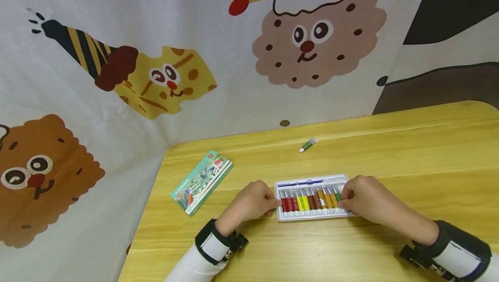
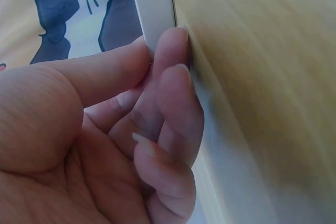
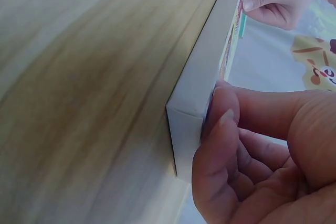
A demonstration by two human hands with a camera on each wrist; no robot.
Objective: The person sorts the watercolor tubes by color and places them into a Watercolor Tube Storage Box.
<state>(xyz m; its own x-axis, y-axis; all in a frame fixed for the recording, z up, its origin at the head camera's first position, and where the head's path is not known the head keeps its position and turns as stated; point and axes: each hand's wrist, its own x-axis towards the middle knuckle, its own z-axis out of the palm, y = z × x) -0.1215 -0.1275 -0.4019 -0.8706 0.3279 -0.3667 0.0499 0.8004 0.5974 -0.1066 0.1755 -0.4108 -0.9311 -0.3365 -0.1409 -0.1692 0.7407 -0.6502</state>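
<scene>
A white tray (image 1: pixel 316 218) of paint tubes lies flat on the wooden table in the head view. Its tubes (image 1: pixel 305 202) run from red through yellow and brown to green, with a blue paintbrush (image 1: pixel 300 183) along the far side. My left hand (image 1: pixel 255 202) pinches the tray's left end between thumb and fingers; the left wrist view shows the thumb (image 2: pixel 113 72) against the white corner. At the opposite end my right hand (image 1: pixel 364 197) grips the tray's edge. In the right wrist view its fingertips (image 3: pixel 218 140) lie against the end wall, partly hiding it.
A green paint tube (image 1: pixel 309 145) lies alone on the table (image 1: pixel 409 156) beyond the tray. To the left rests a flat green box (image 1: pixel 202 182) with printed pictures. Behind the table's far edge hangs a cloth (image 1: pixel 218 108) with cartoon figures.
</scene>
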